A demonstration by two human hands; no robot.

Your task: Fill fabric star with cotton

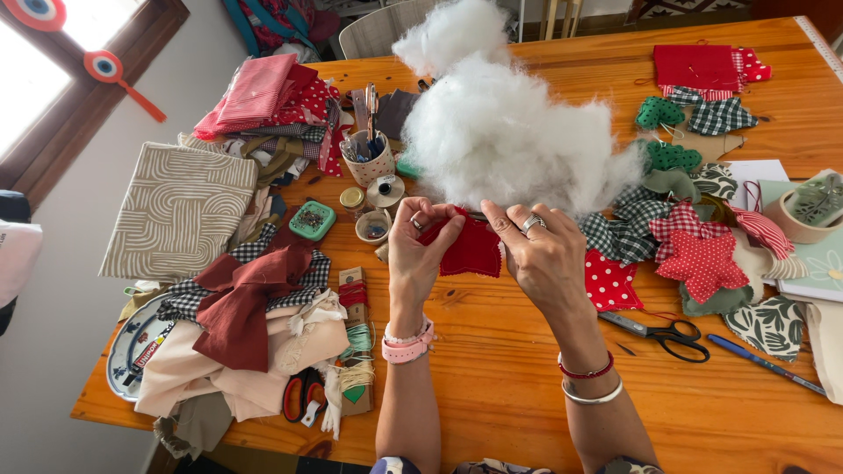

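left hand [420,250] and right hand [537,254] both pinching red fabric piece [470,250], white stuffing pile [505,132] just behind, scissors [667,334] near right wrist, wooden table [492,386]

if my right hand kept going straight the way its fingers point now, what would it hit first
Your right hand points up and slightly left, away from you. Past the red fabric piece it already pinches, the first thing would probably be the big pile of white stuffing just beyond. Depth is hard to judge from above.
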